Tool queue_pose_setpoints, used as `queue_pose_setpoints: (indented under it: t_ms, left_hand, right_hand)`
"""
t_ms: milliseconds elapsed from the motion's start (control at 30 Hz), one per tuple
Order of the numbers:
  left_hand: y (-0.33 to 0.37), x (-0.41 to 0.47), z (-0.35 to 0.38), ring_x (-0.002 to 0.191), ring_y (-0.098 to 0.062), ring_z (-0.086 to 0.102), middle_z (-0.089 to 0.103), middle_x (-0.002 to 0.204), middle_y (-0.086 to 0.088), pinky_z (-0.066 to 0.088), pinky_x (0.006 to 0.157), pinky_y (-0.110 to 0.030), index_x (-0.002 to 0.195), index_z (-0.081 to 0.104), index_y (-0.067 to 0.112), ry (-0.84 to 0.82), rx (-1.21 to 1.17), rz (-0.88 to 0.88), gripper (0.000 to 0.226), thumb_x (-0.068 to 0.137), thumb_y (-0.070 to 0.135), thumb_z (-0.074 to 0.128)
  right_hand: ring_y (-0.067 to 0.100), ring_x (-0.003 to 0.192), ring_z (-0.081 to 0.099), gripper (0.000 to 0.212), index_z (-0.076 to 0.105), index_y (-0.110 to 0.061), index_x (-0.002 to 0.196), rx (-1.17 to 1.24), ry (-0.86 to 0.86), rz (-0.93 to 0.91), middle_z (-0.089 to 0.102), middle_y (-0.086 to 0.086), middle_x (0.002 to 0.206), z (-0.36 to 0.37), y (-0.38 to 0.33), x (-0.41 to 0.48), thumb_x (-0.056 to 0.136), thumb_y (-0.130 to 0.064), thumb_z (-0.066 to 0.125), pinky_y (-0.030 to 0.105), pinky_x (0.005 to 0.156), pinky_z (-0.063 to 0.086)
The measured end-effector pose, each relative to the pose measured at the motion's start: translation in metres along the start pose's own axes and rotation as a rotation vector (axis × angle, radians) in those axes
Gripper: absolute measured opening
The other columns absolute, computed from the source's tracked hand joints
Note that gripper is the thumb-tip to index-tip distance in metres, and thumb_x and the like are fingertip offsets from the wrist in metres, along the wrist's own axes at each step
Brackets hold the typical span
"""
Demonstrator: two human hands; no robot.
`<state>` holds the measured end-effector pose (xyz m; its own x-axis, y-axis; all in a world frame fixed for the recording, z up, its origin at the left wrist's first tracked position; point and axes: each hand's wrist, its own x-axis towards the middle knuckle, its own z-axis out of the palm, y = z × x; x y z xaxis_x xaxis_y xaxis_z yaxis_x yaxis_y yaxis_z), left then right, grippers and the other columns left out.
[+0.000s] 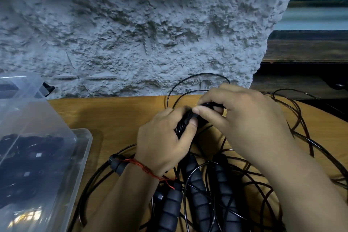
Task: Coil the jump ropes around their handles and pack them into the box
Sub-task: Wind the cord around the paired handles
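Observation:
My left hand (163,135) grips a pair of black jump-rope handles (181,128) with thin black cord wound round them. My right hand (243,117) pinches the cord at the bundle's upper end, thumb and fingers curled over it. A loose loop of that cord (188,79) arcs up behind the hands. Below my wrists lie more black foam handles (195,190) in a tangle of black cords (293,133) on the wooden table (116,111). The clear plastic box (82,156) at the left holds several dark coiled ropes.
The box's clear lid (28,100) stands open at the far left. A rough grey stone wall (131,34) rises right behind the table's back edge. Dark shelving (305,52) sits at the upper right. Cords spill toward the table's right edge.

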<state>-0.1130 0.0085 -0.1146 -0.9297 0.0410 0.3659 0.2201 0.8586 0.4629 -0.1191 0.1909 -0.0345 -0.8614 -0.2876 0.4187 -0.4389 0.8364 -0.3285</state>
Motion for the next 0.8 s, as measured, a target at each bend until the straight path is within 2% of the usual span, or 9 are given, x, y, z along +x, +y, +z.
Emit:
queue_pose_setpoints:
  t_ms: [67, 133, 233, 267, 367, 567, 667, 733, 800]
  left_hand:
    - [0.001, -0.001, -0.001, 0.077, -0.006, 0.05, 0.049, 0.077, 0.016, 0.023, 0.056, -0.013, 0.099, 0.057, 0.037, 0.027, -0.046, 0.089, 0.025, 0.102, 0.055, 0.04]
    - [-0.001, -0.002, 0.0, 0.073, -0.008, 0.049, 0.048, 0.075, 0.011, 0.033, 0.056, -0.022, 0.089, 0.059, 0.029, 0.044, -0.113, 0.206, 0.028, 0.104, 0.047, 0.045]
    - [-0.004, -0.003, 0.0, 0.079, -0.015, 0.056, 0.059, 0.082, 0.009, 0.047, 0.062, -0.039, 0.105, 0.074, 0.02, 0.009, -0.226, 0.333, 0.035, 0.107, 0.041, 0.046]
    - [-0.005, -0.003, -0.001, 0.082, -0.016, 0.06, 0.063, 0.087, 0.009, 0.048, 0.066, -0.041, 0.113, 0.074, 0.018, -0.006, -0.283, 0.344, 0.038, 0.107, 0.041, 0.045]
    - [-0.006, -0.006, -0.005, 0.094, -0.011, 0.071, 0.073, 0.102, 0.009, 0.054, 0.076, -0.04, 0.134, 0.062, 0.013, -0.022, -0.508, 0.319, 0.044, 0.102, 0.041, 0.049]
    - [-0.003, -0.008, -0.005, 0.103, -0.014, 0.074, 0.073, 0.106, -0.002, 0.057, 0.079, -0.037, 0.132, 0.057, 0.002, -0.003, -0.724, 0.368, 0.067, 0.103, 0.062, 0.048]
    - [0.0, -0.007, -0.009, 0.101, -0.011, 0.072, 0.07, 0.109, 0.003, 0.053, 0.084, -0.025, 0.131, 0.055, -0.001, 0.005, -0.744, 0.395, 0.08, 0.091, 0.068, 0.063]
    - [0.001, -0.007, -0.01, 0.098, -0.008, 0.072, 0.07, 0.107, 0.008, 0.053, 0.082, -0.023, 0.134, 0.051, 0.004, -0.007, -0.715, 0.389, 0.084, 0.078, 0.058, 0.083]
    - [0.001, -0.007, -0.007, 0.097, -0.009, 0.073, 0.072, 0.107, 0.008, 0.057, 0.081, -0.029, 0.139, 0.047, 0.013, -0.009, -0.655, 0.362, 0.088, 0.072, 0.044, 0.094]
  right_hand:
    - [0.001, 0.076, 0.056, 0.027, 0.069, -0.046, 0.1, 0.067, -0.014, 0.013, 0.06, -0.02, 0.085, 0.001, 0.005, 0.001, 0.091, -0.069, 0.059, 0.034, 0.061, 0.05]
    - [0.003, 0.081, 0.062, 0.03, 0.071, -0.045, 0.1, 0.137, -0.033, 0.056, 0.066, -0.021, 0.088, 0.0, 0.012, 0.001, 0.087, -0.07, 0.064, 0.038, 0.067, 0.054]
    - [0.006, 0.079, 0.067, 0.024, 0.076, -0.041, 0.092, 0.315, -0.136, 0.141, 0.073, -0.02, 0.086, -0.002, 0.023, 0.003, 0.083, -0.063, 0.075, 0.039, 0.073, 0.056]
    - [0.005, 0.073, 0.067, 0.02, 0.078, -0.036, 0.089, 0.418, -0.173, 0.162, 0.074, -0.017, 0.082, -0.003, 0.026, 0.004, 0.084, -0.055, 0.079, 0.036, 0.07, 0.055]
    - [0.001, 0.051, 0.053, 0.012, 0.083, -0.021, 0.083, 0.716, -0.284, 0.222, 0.069, -0.009, 0.066, -0.008, 0.032, 0.004, 0.087, -0.033, 0.082, 0.016, 0.052, 0.043]
    - [0.017, 0.062, 0.061, 0.015, 0.082, -0.007, 0.086, 0.961, -0.46, 0.347, 0.07, 0.015, 0.072, 0.001, 0.038, 0.004, 0.086, -0.022, 0.08, 0.021, 0.056, 0.048]
    - [0.023, 0.065, 0.061, 0.02, 0.082, -0.008, 0.086, 0.982, -0.461, 0.371, 0.071, 0.028, 0.08, 0.005, 0.036, 0.004, 0.084, -0.027, 0.081, 0.026, 0.057, 0.049]
    - [0.024, 0.067, 0.063, 0.021, 0.082, -0.008, 0.085, 0.977, -0.449, 0.373, 0.073, 0.024, 0.081, 0.007, 0.038, 0.004, 0.083, -0.029, 0.081, 0.027, 0.059, 0.051]
    - [0.026, 0.069, 0.063, 0.022, 0.081, -0.006, 0.085, 0.988, -0.431, 0.373, 0.073, 0.027, 0.084, 0.01, 0.039, 0.006, 0.083, -0.028, 0.081, 0.028, 0.061, 0.052]
